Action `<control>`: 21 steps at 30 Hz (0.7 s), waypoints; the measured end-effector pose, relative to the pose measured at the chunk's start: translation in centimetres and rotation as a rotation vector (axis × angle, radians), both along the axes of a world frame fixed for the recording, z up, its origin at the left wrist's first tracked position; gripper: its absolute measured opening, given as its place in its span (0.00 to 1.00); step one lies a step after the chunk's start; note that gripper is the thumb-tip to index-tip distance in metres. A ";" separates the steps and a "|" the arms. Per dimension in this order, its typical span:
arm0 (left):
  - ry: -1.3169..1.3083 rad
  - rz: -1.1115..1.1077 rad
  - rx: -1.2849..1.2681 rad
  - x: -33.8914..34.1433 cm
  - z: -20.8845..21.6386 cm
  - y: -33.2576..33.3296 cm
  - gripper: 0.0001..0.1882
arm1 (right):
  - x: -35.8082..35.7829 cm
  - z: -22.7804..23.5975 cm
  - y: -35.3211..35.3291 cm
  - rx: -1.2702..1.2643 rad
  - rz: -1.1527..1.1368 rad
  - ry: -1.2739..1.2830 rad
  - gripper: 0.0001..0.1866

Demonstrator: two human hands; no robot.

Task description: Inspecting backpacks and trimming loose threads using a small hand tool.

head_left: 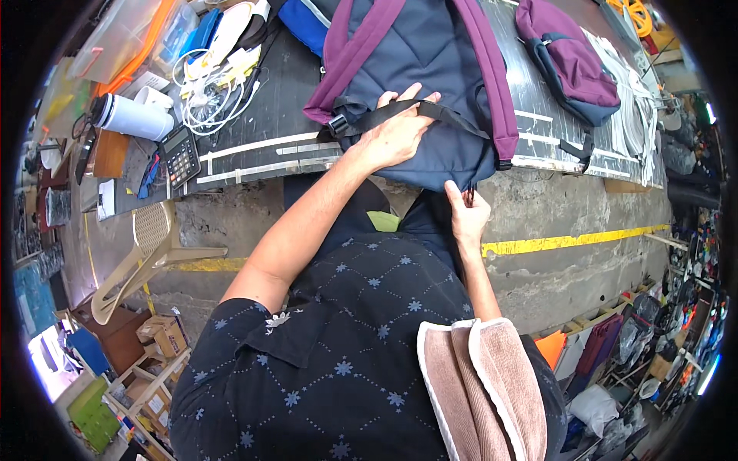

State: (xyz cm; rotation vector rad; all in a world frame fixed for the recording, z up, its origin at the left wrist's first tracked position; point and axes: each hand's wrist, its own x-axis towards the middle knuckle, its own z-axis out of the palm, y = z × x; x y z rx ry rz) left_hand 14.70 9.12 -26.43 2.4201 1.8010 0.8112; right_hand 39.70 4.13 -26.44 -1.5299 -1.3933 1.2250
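A navy backpack [430, 58] with purple shoulder straps [492, 84] lies at the front edge of the dark table, its strap side up. My left hand [400, 134] rests on its lower part, fingers spread over a black webbing strap [453, 117]. A black buckle [337, 124] sits on that webbing, left of the hand. By the backpack's lower right corner, my right hand [469, 215] is closed in a pinch, thumb up. Something thin and dark shows at its fingertips, too small to name; the other fingers are partly hidden.
A second purple and navy backpack [573, 65] lies at the right, beside white strips [630, 100]. On the left are a calculator [181, 156], a white tumbler [134, 117] and tangled white cables [211, 100]. A beige plastic chair [150, 238] stands left. A brown cloth [484, 384] hangs over me.
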 end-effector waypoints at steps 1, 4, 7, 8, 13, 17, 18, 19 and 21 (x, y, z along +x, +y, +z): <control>-0.003 0.001 0.001 0.0 0.0 -0.1 0.25 | -0.2 -0.1 0.3 0.001 0.001 -0.003 0.22; -0.048 0.012 0.031 0.2 0.5 -0.2 0.22 | -0.1 -1.9 1.6 -0.107 0.022 -0.233 0.19; -0.145 -0.064 0.012 0.0 1.1 -0.5 0.17 | 0.1 -4.6 1.4 -0.003 -0.058 0.109 0.16; -0.231 -0.157 0.013 -0.1 1.2 -0.6 0.16 | 0.3 -4.7 1.2 -0.061 -0.082 0.292 0.13; -0.506 -0.357 -0.134 1.1 5.3 -2.1 0.14 | -0.4 -0.9 1.2 -0.149 -0.087 0.565 0.12; -0.465 -0.388 -0.004 2.0 6.8 -2.4 0.14 | 0.5 -0.5 1.6 -0.060 0.019 0.521 0.12; -0.429 -0.397 -0.011 1.9 7.1 -2.4 0.12 | 0.2 0.1 1.6 -0.061 0.022 0.522 0.12; -0.427 -0.394 -0.011 1.9 7.2 -2.4 0.12 | -0.3 0.8 1.4 -0.041 0.016 0.496 0.11; -0.339 -0.384 -0.010 2.1 7.5 -2.4 0.08 | -0.2 1.0 1.4 -0.019 0.007 0.469 0.11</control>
